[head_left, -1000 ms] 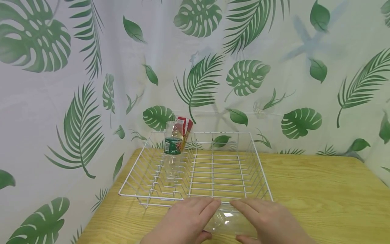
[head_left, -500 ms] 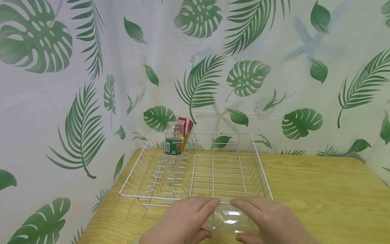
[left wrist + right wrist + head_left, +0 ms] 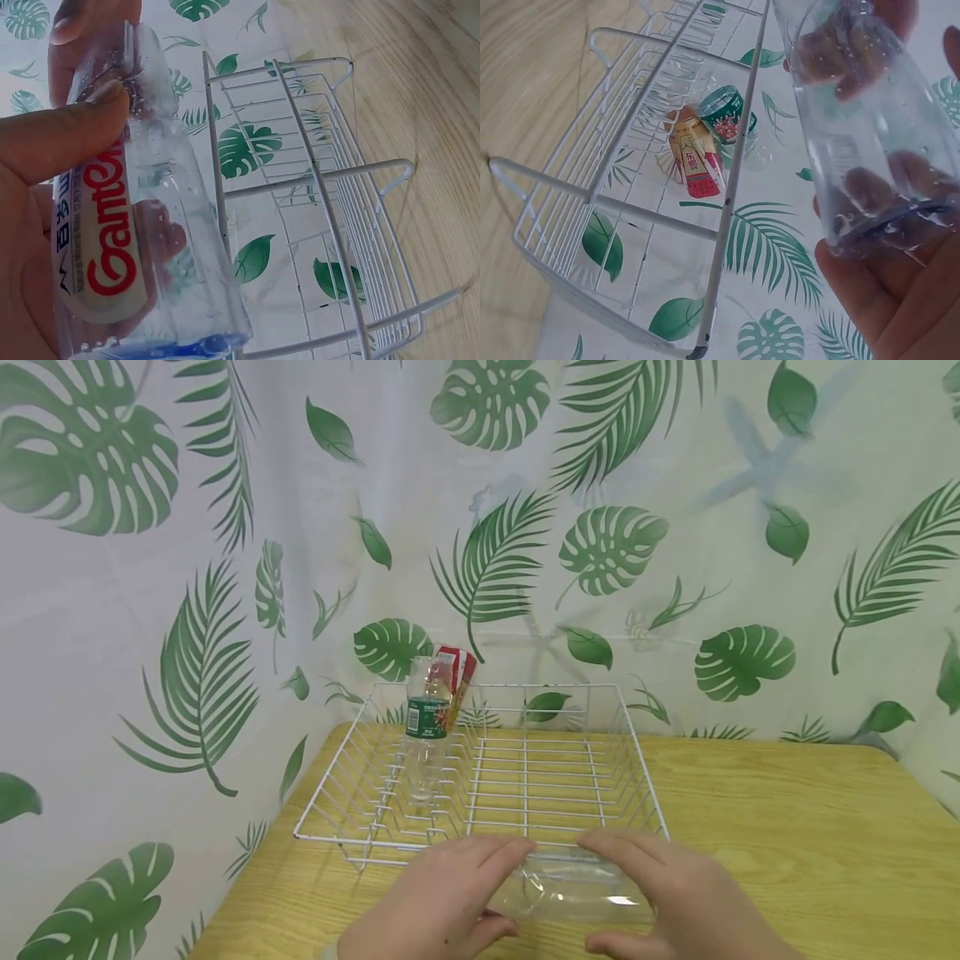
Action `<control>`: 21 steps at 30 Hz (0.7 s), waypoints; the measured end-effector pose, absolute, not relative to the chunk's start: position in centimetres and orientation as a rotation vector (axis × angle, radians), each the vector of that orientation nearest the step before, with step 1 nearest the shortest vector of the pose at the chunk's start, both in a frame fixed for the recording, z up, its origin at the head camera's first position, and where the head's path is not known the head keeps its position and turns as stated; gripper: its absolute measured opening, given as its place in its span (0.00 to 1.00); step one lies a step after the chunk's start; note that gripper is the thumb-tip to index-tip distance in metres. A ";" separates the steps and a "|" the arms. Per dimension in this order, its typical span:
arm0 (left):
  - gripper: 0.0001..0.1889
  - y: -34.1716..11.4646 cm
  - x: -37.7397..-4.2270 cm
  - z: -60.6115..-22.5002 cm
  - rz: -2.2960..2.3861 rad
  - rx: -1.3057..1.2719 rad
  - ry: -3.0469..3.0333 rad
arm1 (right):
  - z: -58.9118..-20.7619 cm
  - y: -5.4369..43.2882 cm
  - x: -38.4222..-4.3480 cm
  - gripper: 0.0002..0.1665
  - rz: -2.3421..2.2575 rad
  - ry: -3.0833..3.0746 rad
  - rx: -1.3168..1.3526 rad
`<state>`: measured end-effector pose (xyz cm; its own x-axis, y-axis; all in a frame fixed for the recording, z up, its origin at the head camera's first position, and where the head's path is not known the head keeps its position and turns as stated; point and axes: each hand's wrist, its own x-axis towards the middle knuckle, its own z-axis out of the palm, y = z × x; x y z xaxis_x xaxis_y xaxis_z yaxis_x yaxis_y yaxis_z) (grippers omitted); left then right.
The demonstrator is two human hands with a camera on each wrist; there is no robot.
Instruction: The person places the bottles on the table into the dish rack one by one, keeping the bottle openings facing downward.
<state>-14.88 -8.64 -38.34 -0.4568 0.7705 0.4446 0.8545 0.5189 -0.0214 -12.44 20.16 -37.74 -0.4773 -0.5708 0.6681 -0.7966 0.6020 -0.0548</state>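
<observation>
Between my two hands lies a clear plastic water bottle (image 3: 564, 892), held sideways in front of the wire rack's near edge. My left hand (image 3: 448, 893) grips its left part, and in the left wrist view the thumb (image 3: 71, 139) presses on it beside a white label with red lettering. My right hand (image 3: 678, 897) is curled round the other end; through the clear plastic in the right wrist view, fingers (image 3: 904, 180) show behind it. The bottle's walls look dented, with droplets on them. Its cap end cannot be made out.
A white wire rack (image 3: 651, 777) stands on the wooden table (image 3: 810, 835). In its left part, a clear bottle with a green label (image 3: 427, 718) leans beside a red and gold carton (image 3: 463, 672). A leaf-patterned curtain (image 3: 652, 460) hangs behind and at the left.
My fingertips have spread slightly farther apart, the right hand shifting a little right. More of the bottle shows between the hands, and the highlight on it has moved right.
</observation>
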 end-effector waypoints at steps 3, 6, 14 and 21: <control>0.44 -8.8 -14.9 -38.1 -0.315 -1.317 -2.388 | -37.5 20.5 -12.4 0.54 0.597 -2.259 1.041; 0.44 -8.9 -14.8 -37.7 -0.349 -1.299 -2.435 | -37.4 20.9 -12.4 0.57 0.703 -2.304 1.003; 0.41 -9.2 -15.1 -37.5 -0.489 -1.293 -2.545 | -37.3 21.5 -12.8 0.58 1.091 -2.197 1.097; 0.40 -9.3 -15.4 -37.6 -0.668 -1.334 -2.546 | -37.2 21.8 -12.7 0.53 1.369 -2.170 1.110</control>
<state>-15.40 -9.25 -37.62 -0.5771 0.7300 0.3661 0.8157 0.4938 0.3013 -12.72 21.83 -37.16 -0.6348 -0.4317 0.6408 -0.7642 0.2284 -0.6032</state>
